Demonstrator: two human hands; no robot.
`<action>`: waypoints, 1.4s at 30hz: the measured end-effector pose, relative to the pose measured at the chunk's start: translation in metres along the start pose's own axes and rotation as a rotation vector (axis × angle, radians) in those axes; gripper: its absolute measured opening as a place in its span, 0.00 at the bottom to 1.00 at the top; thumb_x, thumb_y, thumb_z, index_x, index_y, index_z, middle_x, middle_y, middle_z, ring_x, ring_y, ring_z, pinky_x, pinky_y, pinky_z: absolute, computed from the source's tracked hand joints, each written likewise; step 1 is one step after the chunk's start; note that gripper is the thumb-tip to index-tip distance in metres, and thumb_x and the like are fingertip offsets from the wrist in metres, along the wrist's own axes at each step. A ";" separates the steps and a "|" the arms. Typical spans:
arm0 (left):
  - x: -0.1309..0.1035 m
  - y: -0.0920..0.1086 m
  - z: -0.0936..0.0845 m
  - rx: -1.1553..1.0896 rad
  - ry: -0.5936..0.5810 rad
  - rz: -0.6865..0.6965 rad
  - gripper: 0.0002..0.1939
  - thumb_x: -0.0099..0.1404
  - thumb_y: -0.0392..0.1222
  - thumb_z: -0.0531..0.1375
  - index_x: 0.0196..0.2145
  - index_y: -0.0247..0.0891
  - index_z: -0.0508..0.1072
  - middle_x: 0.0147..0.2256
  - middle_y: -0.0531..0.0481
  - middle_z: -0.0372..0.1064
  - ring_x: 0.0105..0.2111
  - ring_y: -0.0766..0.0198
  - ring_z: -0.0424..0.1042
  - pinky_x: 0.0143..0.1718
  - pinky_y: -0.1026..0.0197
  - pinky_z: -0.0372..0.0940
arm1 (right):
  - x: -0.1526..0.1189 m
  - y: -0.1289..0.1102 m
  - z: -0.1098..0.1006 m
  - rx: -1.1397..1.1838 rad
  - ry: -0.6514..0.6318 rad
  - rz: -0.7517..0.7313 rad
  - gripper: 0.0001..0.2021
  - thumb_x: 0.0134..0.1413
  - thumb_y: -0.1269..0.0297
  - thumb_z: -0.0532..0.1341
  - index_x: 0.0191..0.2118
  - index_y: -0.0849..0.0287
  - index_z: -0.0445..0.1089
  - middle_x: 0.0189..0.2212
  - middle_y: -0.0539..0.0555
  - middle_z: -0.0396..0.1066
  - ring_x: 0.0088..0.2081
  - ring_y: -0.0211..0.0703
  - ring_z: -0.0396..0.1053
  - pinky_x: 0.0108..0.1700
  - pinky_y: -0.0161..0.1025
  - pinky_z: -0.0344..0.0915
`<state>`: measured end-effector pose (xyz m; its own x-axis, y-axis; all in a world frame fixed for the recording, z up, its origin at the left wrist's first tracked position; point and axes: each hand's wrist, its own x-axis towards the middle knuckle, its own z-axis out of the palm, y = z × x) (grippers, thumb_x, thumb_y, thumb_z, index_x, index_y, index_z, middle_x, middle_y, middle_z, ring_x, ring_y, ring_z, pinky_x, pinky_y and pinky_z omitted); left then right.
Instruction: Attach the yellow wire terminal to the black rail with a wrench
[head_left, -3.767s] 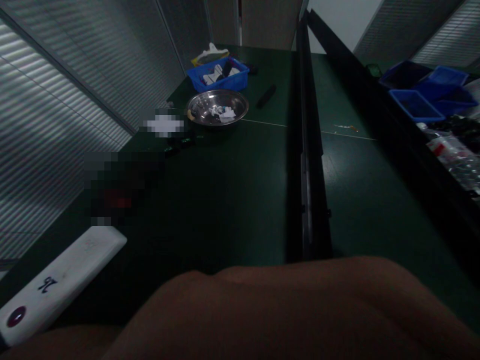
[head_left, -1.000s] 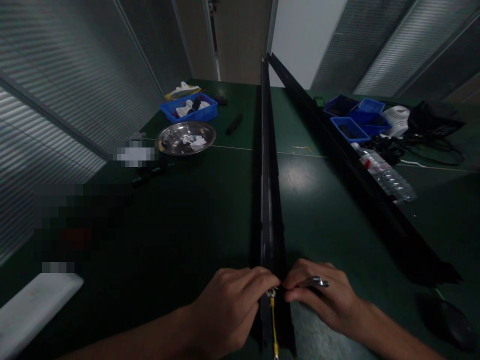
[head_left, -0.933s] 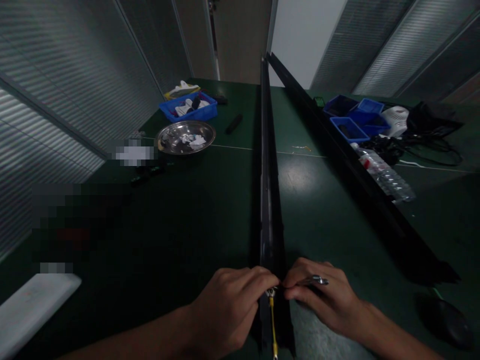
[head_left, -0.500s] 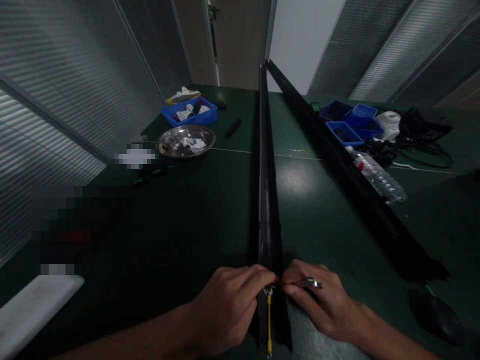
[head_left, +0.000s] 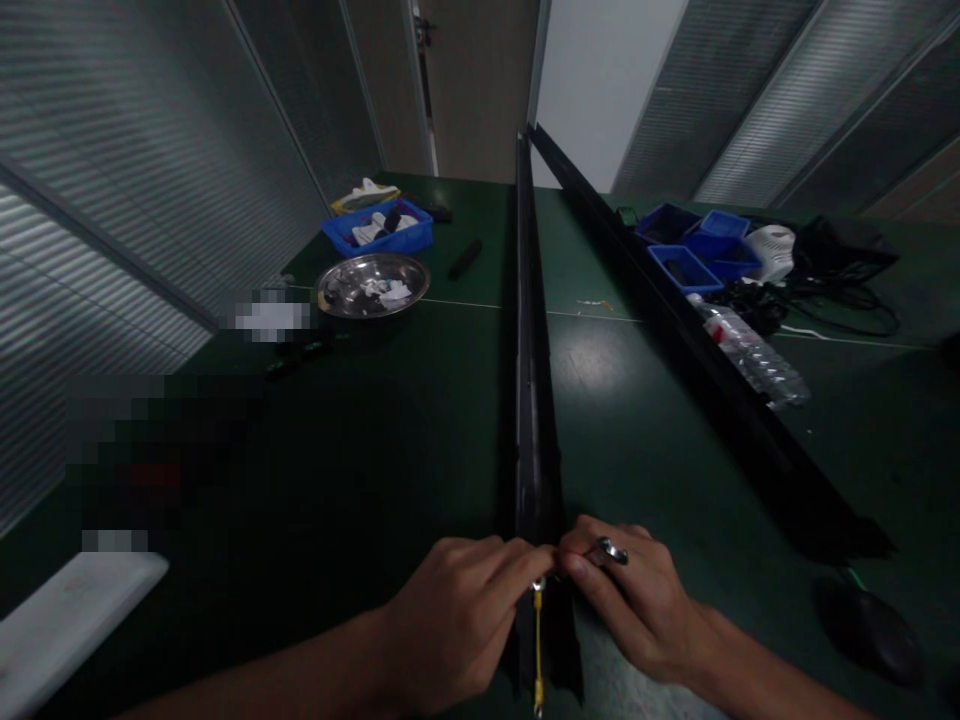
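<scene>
A long black rail [head_left: 530,400] runs away from me down the table. Over its near end my left hand [head_left: 469,615] is closed, fingertips pinched at the top of a short yellow cable [head_left: 538,640] with metal ring ends. My right hand [head_left: 637,595] touches the left one's fingertips and holds a small silver wrench [head_left: 609,550], its open jaw sticking up between thumb and fingers. Whatever the left fingertips pinch is mostly hidden. The cable lies along the rail toward me.
Another long black rail [head_left: 705,350] slants to the right. Beyond it are blue bins [head_left: 686,268], a plastic bottle [head_left: 757,360] and a black mouse [head_left: 870,630]. On the left are a metal bowl [head_left: 373,285], a blue basket [head_left: 405,237] and a white object [head_left: 82,620].
The wrench in my right hand has turned slightly, its jaw now a little further left and higher. My left hand has barely moved.
</scene>
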<state>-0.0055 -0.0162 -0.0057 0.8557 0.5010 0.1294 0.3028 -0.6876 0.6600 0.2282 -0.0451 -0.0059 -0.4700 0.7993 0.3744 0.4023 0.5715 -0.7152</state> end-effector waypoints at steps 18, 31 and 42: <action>0.002 0.000 -0.001 -0.067 0.039 0.039 0.27 0.69 0.30 0.49 0.65 0.34 0.54 0.53 0.40 0.73 0.48 0.53 0.78 0.48 0.49 0.76 | 0.000 0.000 -0.001 0.038 0.073 -0.068 0.08 0.73 0.70 0.50 0.40 0.58 0.63 0.28 0.50 0.66 0.28 0.37 0.66 0.31 0.37 0.59; 0.003 -0.001 -0.004 -0.056 0.065 0.035 0.28 0.67 0.29 0.48 0.65 0.34 0.53 0.50 0.40 0.74 0.45 0.52 0.79 0.45 0.49 0.77 | 0.003 0.004 -0.001 0.083 0.004 -0.029 0.08 0.75 0.68 0.49 0.41 0.57 0.63 0.30 0.50 0.67 0.30 0.38 0.66 0.33 0.38 0.58; 0.001 -0.004 -0.002 -0.127 0.086 0.049 0.27 0.68 0.29 0.48 0.64 0.34 0.55 0.50 0.40 0.74 0.46 0.53 0.78 0.46 0.50 0.77 | 0.004 0.003 -0.004 0.089 -0.059 -0.020 0.09 0.76 0.66 0.49 0.42 0.58 0.64 0.30 0.51 0.68 0.31 0.38 0.67 0.33 0.38 0.58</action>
<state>-0.0066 -0.0121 -0.0067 0.8273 0.5154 0.2235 0.2014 -0.6435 0.7385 0.2305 -0.0393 -0.0038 -0.5238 0.7739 0.3561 0.3218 0.5667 -0.7585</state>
